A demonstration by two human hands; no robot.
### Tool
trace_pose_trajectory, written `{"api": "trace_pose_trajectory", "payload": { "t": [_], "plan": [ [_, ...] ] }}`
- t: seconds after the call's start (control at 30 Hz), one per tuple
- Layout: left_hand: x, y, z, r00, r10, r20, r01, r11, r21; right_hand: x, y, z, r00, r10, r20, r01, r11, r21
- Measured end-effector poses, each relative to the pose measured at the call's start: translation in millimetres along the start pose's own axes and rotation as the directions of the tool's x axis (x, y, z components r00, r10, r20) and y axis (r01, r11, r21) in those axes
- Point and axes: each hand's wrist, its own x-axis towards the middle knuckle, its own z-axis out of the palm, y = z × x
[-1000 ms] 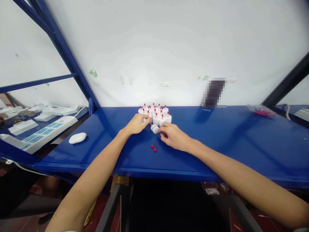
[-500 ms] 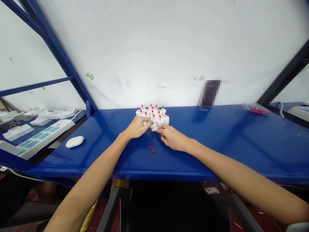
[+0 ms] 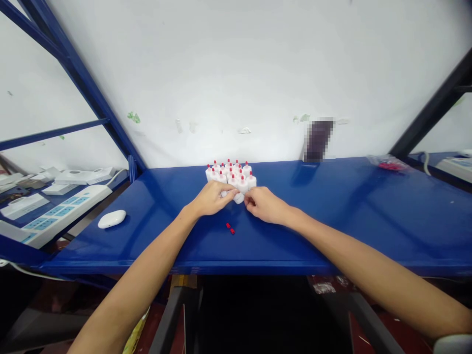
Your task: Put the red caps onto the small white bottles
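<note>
Several small white bottles [image 3: 242, 185] with red tips stand upright in a tight cluster toward the back of the blue table. In front of them a white bottle [image 3: 239, 199] is between my hands, its top largely hidden by fingers. My left hand [image 3: 215, 198] is closed, with thumb and fingertips on this bottle from the left. On its other side, my right hand [image 3: 266, 205] has its fingers curled in and the fingertips against the bottle. Two small red caps [image 3: 230, 228] lie on the table just in front of my hands.
A white rounded case [image 3: 112, 219] lies on the left of the blue table [image 3: 354, 211]. Beyond it are a power strip [image 3: 62, 214] and white plastic parts. A clear bag with red pieces [image 3: 391, 164] sits at the back right; a pixelated dark object [image 3: 319, 141] leans on the wall.
The white bottle between my hands was tilted with its base toward me; it now looks more upright. My left fingertips have moved right across it, and my right index finger has curled in.
</note>
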Motion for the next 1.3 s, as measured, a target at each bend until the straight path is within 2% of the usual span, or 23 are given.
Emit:
{"api": "trace_pose_trajectory", "payload": {
  "t": [0.1, 0.2, 0.3, 0.4, 0.53, 0.73, 0.87, 1.03, 1.2, 1.3],
  "plan": [
    [0, 2, 2.9, 0.998, 0.013, 0.055, -0.015, 0.999, 0.031, 0, 3, -3, 0.999, 0.033, -0.021, -0.033, 0.999, -0.019],
    [0, 3, 5.1, 0.994, 0.030, 0.101, -0.036, 0.998, 0.059, 2, 7, -5, 0.978, 0.010, -0.207, -0.017, 0.999, -0.029],
    [0, 3, 4.9, 0.999, 0.027, 0.020, -0.028, 0.999, 0.043, 3, 7, -7, 0.906, -0.053, -0.419, 0.097, 0.992, 0.084],
    [-2, 2, 3.5, 0.998, 0.020, -0.061, -0.017, 0.999, 0.044, 1, 0, -6, 0.853, -0.130, -0.505, 0.269, 0.939, 0.213],
    [-2, 4, 2.9, 0.995, 0.063, -0.072, -0.059, 0.997, 0.058, -2, -11, -1, 0.822, -0.205, -0.531, 0.380, 0.893, 0.243],
    [-1, 9, 2.6, 0.987, 0.114, -0.117, -0.104, 0.991, 0.082, -2, -18, 3, 0.747, -0.215, -0.630, 0.414, 0.891, 0.187],
    [-1, 12, 3.6, 0.986, 0.115, -0.117, -0.110, 0.993, 0.052, -3, -18, 5, 0.742, -0.240, -0.626, 0.435, 0.883, 0.178],
    [0, 13, 5.3, 0.986, 0.060, -0.153, -0.067, 0.997, -0.043, -4, -18, 7, 0.728, -0.292, -0.620, 0.487, 0.857, 0.168],
    [2, 9, 0.8, 0.949, -0.078, -0.307, 0.013, 0.978, -0.208, -4, -19, 2, 0.694, -0.271, -0.667, 0.446, 0.889, 0.103],
    [1, 6, -1.6, 0.926, -0.126, -0.356, 0.023, 0.960, -0.281, -5, -17, 2, 0.724, -0.322, -0.610, 0.466, 0.881, 0.087]
  ]
}}
